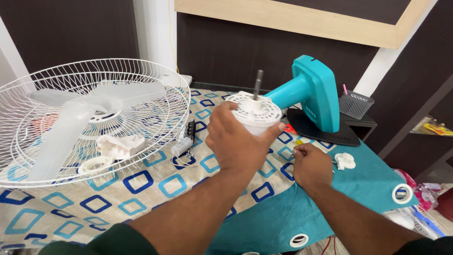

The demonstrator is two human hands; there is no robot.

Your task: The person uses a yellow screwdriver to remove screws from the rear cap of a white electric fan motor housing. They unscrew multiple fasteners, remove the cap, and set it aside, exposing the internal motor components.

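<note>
Head view. My left hand grips the white fan motor from the near side, fingers wrapped around its round vented housing and thumb along the right edge. The motor is raised above the tabletop, with its metal shaft pointing up and slightly tilted. Directly behind the motor stands the turquoise fan body, leaning on its black base; whether motor and body touch, I cannot tell.

My right hand rests low on the cloth to the right of the motor, fingers curled tight around a thin tool whose metal tip shows at the left of the fist; the tool itself is mostly hidden. A small white plastic part lies just beside this hand on the turquoise cloth.

To the left, the white wire guard lies on the patterned cloth with the translucent fan blade inside it. A white plastic bracket and a white ring sit within the guard rim. A cylindrical capacitor lies between the guard and my left hand. A grey mesh basket stands at the far right.
</note>
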